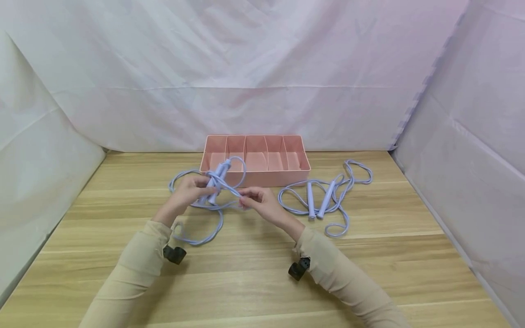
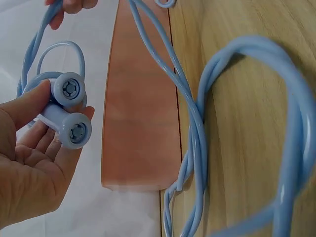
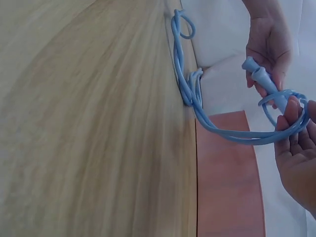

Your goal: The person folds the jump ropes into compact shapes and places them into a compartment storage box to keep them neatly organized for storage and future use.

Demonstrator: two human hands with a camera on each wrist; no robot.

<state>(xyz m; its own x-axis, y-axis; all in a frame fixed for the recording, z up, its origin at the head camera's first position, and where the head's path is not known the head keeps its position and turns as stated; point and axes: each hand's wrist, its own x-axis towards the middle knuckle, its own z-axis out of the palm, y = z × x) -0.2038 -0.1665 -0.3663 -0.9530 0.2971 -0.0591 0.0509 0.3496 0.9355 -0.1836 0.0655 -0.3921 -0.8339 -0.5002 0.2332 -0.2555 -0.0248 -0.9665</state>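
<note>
My left hand [image 1: 186, 195] holds the two light-blue handles of a jump rope [image 1: 222, 172] side by side, thumb on one side and fingers on the other. In the left wrist view the round handle ends [image 2: 70, 89] face the camera. The cord loops around the handles, and my right hand [image 1: 262, 203] pinches a doubled stretch of it just to their right. The right wrist view shows the cord [image 3: 232, 134] running from the fingers down to the table. More of it lies coiled on the wood below my left hand.
A pink divided box [image 1: 256, 178] stands behind my hands, its compartments facing up. To the right on the wooden table [image 1: 262, 282] lies a second light-blue jump rope [image 1: 326, 199], loosely coiled with both handles together. White cloth [image 1: 254, 109] hangs behind and at both sides.
</note>
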